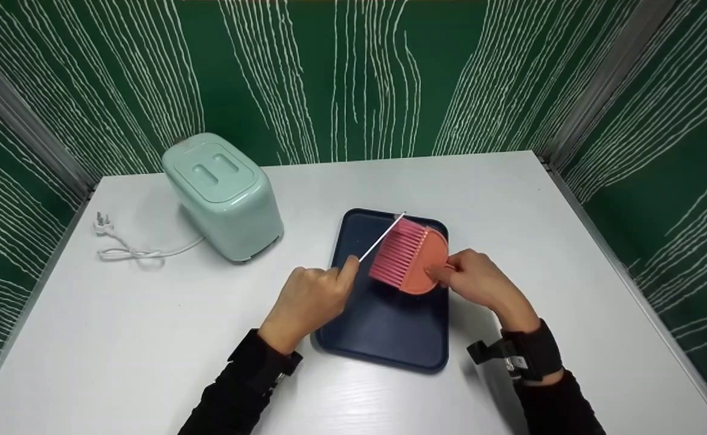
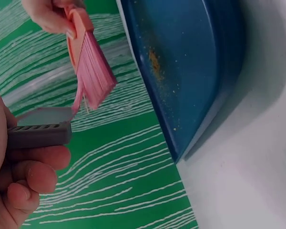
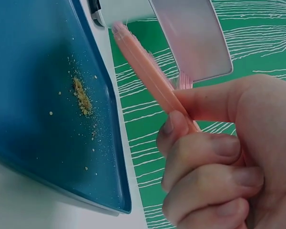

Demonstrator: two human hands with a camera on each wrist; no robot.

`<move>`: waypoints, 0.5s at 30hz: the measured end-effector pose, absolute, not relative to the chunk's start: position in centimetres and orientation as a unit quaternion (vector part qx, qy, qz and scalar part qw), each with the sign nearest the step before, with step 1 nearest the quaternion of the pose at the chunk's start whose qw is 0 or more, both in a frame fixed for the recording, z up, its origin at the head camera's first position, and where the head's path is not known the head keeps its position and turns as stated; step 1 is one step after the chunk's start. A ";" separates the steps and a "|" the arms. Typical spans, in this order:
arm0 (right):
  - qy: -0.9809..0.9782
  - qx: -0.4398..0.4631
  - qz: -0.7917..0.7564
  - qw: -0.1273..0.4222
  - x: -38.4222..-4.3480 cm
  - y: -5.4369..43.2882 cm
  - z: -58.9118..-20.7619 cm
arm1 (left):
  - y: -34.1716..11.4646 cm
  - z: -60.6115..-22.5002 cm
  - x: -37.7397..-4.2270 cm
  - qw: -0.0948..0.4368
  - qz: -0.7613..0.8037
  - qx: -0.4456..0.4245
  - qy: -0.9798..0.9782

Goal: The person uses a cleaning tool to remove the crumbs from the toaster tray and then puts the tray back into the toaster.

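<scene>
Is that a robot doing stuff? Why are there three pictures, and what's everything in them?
No robot here: these are a person's two bare hands. The big picture comes from a camera worn on the head, looking down. The other two come from cameras worn on the wrists, one on each, so they look close up and tilted.

On the white table sit a dark blue tray with yellowish-brown crumbs in it, and a mint-green toaster with its plug lying loose.

The right hand holds an orange brush with pink bristles. The left hand has a thin, flat panel in its grip.
</scene>
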State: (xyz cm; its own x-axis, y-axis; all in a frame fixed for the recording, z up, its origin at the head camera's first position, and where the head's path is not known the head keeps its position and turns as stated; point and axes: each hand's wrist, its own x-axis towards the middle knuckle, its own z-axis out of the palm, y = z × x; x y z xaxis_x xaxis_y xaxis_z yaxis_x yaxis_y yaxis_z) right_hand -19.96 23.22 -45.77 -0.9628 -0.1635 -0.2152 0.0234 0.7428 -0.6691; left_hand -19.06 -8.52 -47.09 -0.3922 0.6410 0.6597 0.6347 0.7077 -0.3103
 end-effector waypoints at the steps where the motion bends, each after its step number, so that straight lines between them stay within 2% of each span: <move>1: 0.925 -0.038 -0.354 0.135 -20.0 23.2 -45.8 | -8.5 -47.1 -19.0 0.398 0.009 -0.383 -0.834; 15: 0.915 -0.038 -0.370 0.155 -19.6 23.1 -44.9 | -8.7 -47.3 -19.2 0.396 0.025 -0.363 -0.843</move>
State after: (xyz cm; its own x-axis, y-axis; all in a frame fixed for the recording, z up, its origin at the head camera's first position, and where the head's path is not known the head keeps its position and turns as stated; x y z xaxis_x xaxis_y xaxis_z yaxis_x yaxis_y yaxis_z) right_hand -19.57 23.12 -44.91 -0.9492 -0.1834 -0.2555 0.0458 0.7231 -0.6892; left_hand -19.25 -8.71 -47.34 -0.4231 0.6322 0.6490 0.5929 0.7349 -0.3293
